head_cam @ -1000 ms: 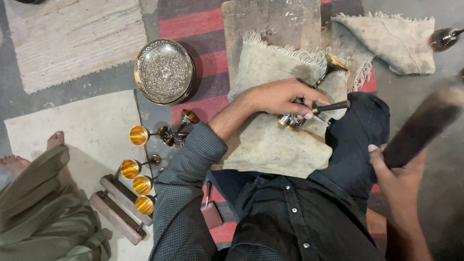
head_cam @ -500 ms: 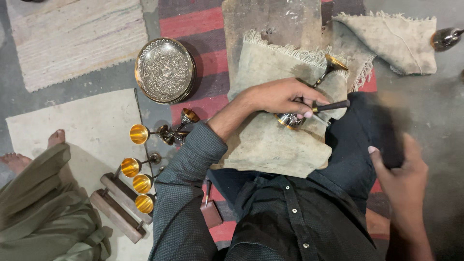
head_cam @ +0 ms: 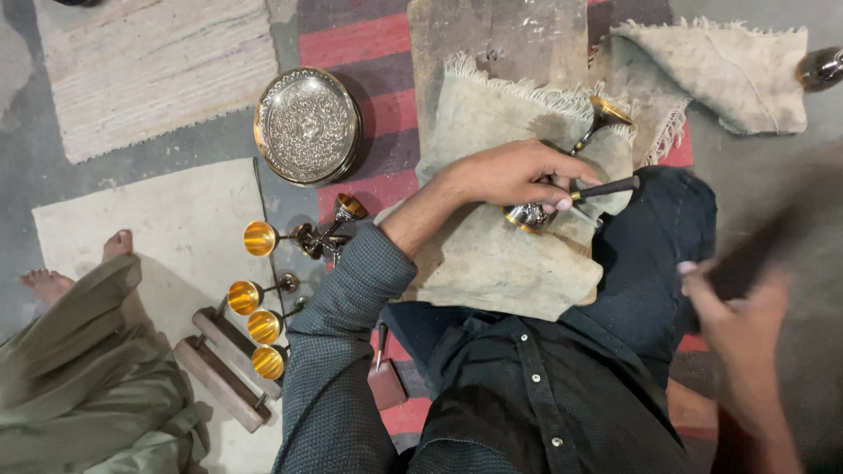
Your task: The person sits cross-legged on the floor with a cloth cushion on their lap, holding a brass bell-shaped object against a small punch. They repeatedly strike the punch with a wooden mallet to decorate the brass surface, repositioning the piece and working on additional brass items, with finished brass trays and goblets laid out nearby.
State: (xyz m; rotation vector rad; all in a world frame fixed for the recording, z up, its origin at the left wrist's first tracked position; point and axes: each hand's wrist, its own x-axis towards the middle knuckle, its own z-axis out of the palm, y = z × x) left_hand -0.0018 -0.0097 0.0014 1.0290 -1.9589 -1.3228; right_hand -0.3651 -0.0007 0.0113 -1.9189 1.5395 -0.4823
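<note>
Seated on the floor, a person pins a small engraved brass goblet [head_cam: 537,213] on its side against a frayed beige cloth [head_cam: 492,263] draped over the lap, at centre right of the frame. The left hand [head_cam: 509,175] closes over the goblet's bowl and also grips a thin dark-handled metal tool [head_cam: 606,188] whose tip meets the metal. The right hand [head_cam: 746,325], at lower right, is a blur, wrapped around a dark object that cannot be made out.

The risks look plain: the round goblet could roll on the soft cloth, the tool tip could skid across the engraving and mar it, and a mistimed blow could land on the fingers [head_cam: 562,204] holding the tool, which lie just beside the point of contact.

An ornate round embossed metal plate [head_cam: 307,125] rests at upper left of centre on a red and grey striped rug [head_cam: 351,39]. Gold-lined brass goblets [head_cam: 260,298] lie at left of centre beside two wooden blocks [head_cam: 219,369]. Another frayed cloth [head_cam: 729,75] lies at upper right on grey concrete floor [head_cam: 18,167]. A second person's bare foot [head_cam: 48,281] and olive-green garment [head_cam: 79,377] fill the lower left.
</note>
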